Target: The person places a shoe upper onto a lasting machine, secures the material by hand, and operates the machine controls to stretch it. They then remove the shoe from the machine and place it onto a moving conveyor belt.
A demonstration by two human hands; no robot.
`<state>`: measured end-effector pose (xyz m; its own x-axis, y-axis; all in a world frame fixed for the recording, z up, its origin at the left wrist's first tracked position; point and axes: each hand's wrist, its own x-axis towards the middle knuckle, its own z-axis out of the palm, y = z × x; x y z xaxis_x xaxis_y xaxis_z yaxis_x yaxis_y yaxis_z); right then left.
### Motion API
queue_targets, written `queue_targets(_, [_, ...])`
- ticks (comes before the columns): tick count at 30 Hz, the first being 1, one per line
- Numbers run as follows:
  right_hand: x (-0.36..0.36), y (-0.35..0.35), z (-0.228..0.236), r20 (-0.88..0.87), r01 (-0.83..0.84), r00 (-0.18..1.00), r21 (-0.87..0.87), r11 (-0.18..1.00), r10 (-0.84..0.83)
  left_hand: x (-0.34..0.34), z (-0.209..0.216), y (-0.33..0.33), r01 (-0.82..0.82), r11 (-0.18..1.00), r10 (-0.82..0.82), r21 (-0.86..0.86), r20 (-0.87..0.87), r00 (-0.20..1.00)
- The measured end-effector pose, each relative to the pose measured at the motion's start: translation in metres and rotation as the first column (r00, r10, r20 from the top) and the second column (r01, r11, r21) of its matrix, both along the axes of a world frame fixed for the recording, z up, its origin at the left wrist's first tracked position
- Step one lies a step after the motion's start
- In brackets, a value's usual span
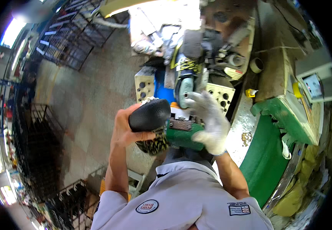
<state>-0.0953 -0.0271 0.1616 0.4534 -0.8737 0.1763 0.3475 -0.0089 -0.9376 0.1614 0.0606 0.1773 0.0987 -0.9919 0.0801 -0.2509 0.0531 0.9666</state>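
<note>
My bare left hand (123, 126) grips a shoe upper (150, 115) with a smooth black toe and black-and-yellow patterned material below. My right hand (213, 124), in a white glove, has its fingers apart and holds nothing. It hovers at the right of a green machine part (185, 135) in front of my body. Whether its thumb touches that part I cannot tell. Just beyond its fingertips, a second shoe (186, 90) with a pale grey underside and black-and-yellow upper sits in the machine. A white panel with dark knobs (221, 96) stands to its right.
Another knobbed panel (145, 87) is on the machine's left. A cluttered, brightly lit bench (233, 38) lies ahead, with a tape roll (256, 65) near its edge. Green cloth (267, 153) covers a surface at right. Metal racks (68, 38) stand across the floor at left.
</note>
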Motion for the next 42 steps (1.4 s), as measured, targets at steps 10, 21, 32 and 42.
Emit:
queue_targets(10, [-0.140, -0.046, 0.000, -0.045, 0.113, 0.993, 0.250, 0.962, -0.105, -0.185, -0.030, -0.098, 0.330, 0.874, -0.230, 0.357, -0.294, 0.928])
queue_targets(21, [-0.575, 0.073, -0.249, -0.959, 0.800, 0.283, 0.227, 0.555, -0.017, -0.133, -0.094, -0.151, -0.508, 0.839, 0.484, -0.194, 0.694, 0.533])
queue_targets(32, [-0.782, -0.038, -0.379, -0.794, 0.923, 0.272, 0.375, -0.087, -0.543, -0.080, -0.108, -0.148, -0.193, 0.962, 0.252, -0.196, 0.344, 0.905])
queue_targets(42, [-0.921, -0.200, -0.450, -0.793, 0.728, -0.236, 0.238, -0.642, -0.562, -0.094, -0.094, -0.052, -0.368, 0.832, -0.131, 0.415, 0.792, 0.597])
